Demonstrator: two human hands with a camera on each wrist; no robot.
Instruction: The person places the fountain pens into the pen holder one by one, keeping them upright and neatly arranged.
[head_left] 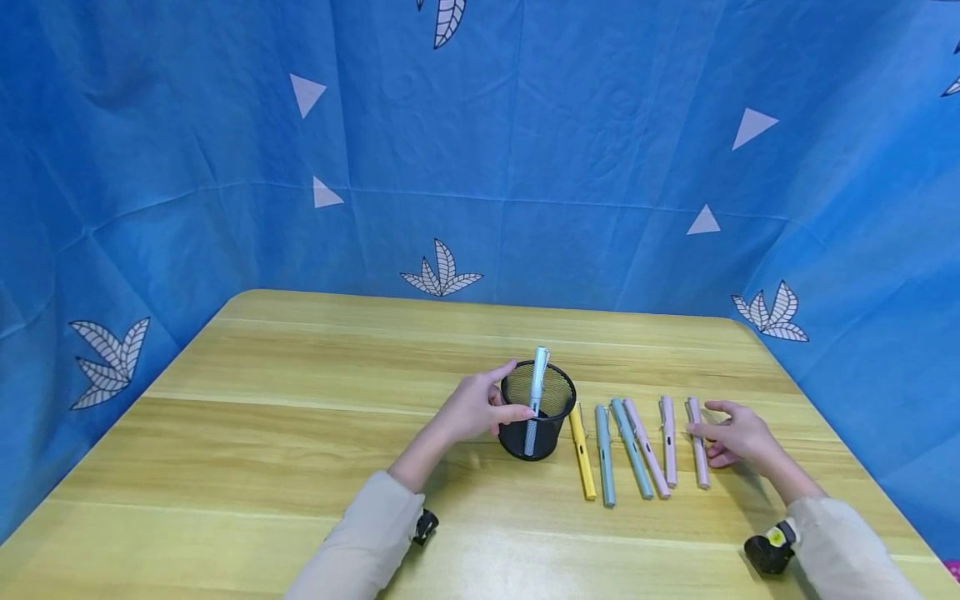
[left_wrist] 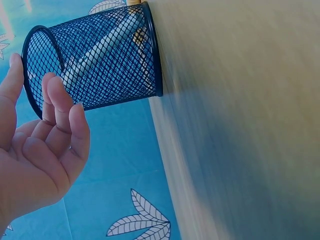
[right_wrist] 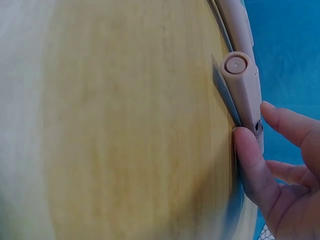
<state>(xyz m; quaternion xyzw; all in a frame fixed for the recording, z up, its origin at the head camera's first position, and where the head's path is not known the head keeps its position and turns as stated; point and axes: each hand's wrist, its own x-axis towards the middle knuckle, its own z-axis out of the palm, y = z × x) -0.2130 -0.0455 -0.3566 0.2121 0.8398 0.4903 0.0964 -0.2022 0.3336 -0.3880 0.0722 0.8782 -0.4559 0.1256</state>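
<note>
A black mesh pen holder stands upright on the table with a pale blue pen leaning inside. My left hand grips its rim, thumb on the near side and index finger at the far side. The left wrist view shows the other fingers bent beside the mesh wall. On the right, my right hand pinches the rightmost lilac pen as it lies on the table. In the right wrist view its fingertips are right at the side of the pen's barrel.
Between the hands lie a yellow pen, two blue-grey pens and two more lilac pens, roughly side by side. The wooden table backs onto a blue cloth with leaf prints.
</note>
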